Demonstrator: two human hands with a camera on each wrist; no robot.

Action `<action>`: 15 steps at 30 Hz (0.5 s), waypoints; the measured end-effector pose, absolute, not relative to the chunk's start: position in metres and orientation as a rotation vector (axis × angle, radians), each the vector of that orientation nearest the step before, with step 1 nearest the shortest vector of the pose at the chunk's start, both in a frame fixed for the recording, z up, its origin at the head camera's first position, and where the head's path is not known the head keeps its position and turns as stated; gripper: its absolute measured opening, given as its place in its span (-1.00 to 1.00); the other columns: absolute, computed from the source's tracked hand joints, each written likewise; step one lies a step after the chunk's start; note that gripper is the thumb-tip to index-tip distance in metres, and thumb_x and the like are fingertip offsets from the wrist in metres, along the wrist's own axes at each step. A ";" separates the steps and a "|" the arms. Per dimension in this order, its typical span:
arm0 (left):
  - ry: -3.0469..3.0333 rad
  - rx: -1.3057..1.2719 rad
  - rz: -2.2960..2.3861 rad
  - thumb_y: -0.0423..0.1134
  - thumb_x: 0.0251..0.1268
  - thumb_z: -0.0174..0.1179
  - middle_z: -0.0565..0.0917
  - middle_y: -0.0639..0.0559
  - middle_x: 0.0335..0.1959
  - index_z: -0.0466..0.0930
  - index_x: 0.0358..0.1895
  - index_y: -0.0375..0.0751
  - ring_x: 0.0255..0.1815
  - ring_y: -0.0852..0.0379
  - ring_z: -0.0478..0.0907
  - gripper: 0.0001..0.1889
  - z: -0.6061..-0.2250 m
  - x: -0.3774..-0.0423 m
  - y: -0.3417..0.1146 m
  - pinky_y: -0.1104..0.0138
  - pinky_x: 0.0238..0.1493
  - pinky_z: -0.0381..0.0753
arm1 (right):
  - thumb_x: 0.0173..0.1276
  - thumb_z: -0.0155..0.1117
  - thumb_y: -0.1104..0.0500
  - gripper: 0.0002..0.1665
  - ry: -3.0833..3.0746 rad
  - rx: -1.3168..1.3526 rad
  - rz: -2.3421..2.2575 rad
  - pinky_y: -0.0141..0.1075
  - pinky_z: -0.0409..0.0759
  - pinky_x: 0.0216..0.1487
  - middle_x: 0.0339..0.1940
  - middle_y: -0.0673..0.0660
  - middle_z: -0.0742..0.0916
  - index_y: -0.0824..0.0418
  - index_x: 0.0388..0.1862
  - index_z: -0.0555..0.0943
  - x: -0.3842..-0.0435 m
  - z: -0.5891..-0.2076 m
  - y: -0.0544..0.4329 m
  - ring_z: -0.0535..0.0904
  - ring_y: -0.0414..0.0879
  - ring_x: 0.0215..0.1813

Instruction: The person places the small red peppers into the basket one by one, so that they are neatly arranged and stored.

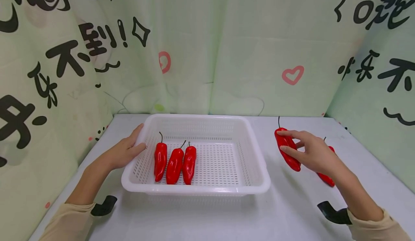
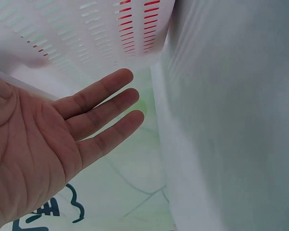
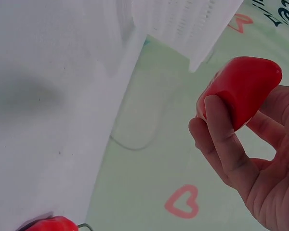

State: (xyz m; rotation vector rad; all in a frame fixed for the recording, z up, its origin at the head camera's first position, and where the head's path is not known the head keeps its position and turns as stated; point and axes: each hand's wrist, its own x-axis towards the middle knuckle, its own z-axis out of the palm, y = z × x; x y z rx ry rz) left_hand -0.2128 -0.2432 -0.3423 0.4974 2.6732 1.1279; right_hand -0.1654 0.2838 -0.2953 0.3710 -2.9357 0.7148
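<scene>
A white perforated plastic basket (image 1: 207, 189) stands on the table with three red chili peppers (image 1: 174, 166) lying side by side in its left half. My left hand (image 1: 121, 152) holds the basket's left rim, thumb over the edge; in the left wrist view its other fingers (image 2: 106, 118) stretch out straight beneath the rim. To the right of the basket, my right hand (image 1: 308, 151) pinches another red chili pepper (image 1: 286, 149) between thumb and fingers, stem pointing away, above the table. One more red chili pepper (image 1: 325, 179) lies under that hand, partly hidden by it.
The white table (image 1: 207, 219) is bordered by a pale green printed curtain (image 1: 259, 53) behind and at both sides. Black straps (image 1: 334, 214) stick out at both wrists.
</scene>
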 end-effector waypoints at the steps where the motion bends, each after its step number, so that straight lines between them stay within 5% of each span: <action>1: 2.673 0.497 1.129 -0.16 0.56 -0.03 0.57 -0.42 0.10 -0.32 0.65 -0.27 -0.27 0.03 0.73 -0.18 -0.342 -0.213 -0.243 0.09 -0.27 0.80 | 0.38 0.43 0.02 -0.30 -2.931 0.380 0.714 -0.11 0.75 -0.36 0.23 0.41 0.58 0.15 0.45 0.48 -0.165 -0.295 0.282 0.61 0.35 0.08; 15: 2.664 0.502 1.148 -0.16 0.56 -0.01 0.53 -0.45 0.17 -0.32 0.65 -0.25 -0.23 0.01 0.74 -0.17 -0.342 -0.211 -0.242 0.09 -0.30 0.80 | 0.33 0.47 0.08 -0.29 -2.898 0.434 0.725 -0.15 0.77 -0.38 0.24 0.38 0.59 0.13 0.43 0.50 -0.158 -0.290 0.265 0.61 0.32 0.08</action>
